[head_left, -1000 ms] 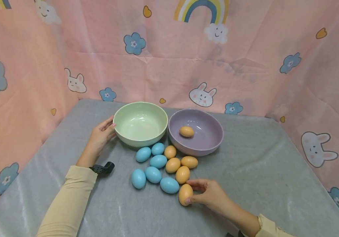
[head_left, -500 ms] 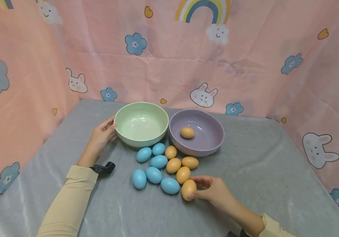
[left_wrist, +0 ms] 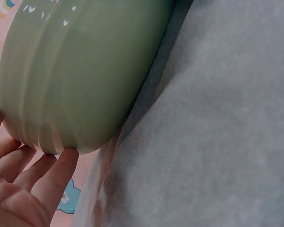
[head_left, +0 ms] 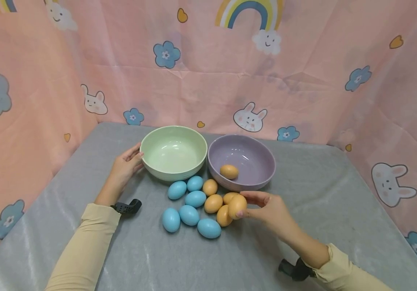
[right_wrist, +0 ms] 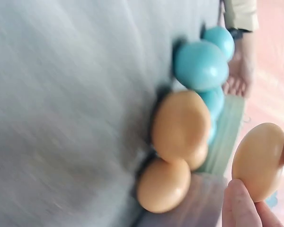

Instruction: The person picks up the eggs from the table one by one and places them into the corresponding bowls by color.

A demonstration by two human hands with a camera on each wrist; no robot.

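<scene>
My right hand [head_left: 272,212] pinches an orange egg [head_left: 237,207] between thumb and fingers, lifted over the other orange eggs. In the right wrist view the same egg [right_wrist: 259,161] sits at the fingertips. My left hand [head_left: 125,163] rests its fingers against the outer left side of a green bowl [head_left: 173,174]; the left wrist view shows the fingertips touching the bowl's wall [left_wrist: 80,80]. Beside it stands a purple bowl [head_left: 255,161] with one orange egg [head_left: 229,171] inside. Several loose orange eggs [head_left: 213,203] lie in front of the bowls.
Several blue eggs [head_left: 189,215] lie left of the orange ones, in front of the green bowl. A grey cloth [head_left: 150,258] covers the table. Pink printed curtains [head_left: 208,81] hang behind and at both sides. Each wrist wears a black strap [head_left: 126,207].
My right hand has lifted the orange egg from the front of the group and carried it towards the purple bowl. The egg inside that bowl has rolled nearer. My left hand stays put.
</scene>
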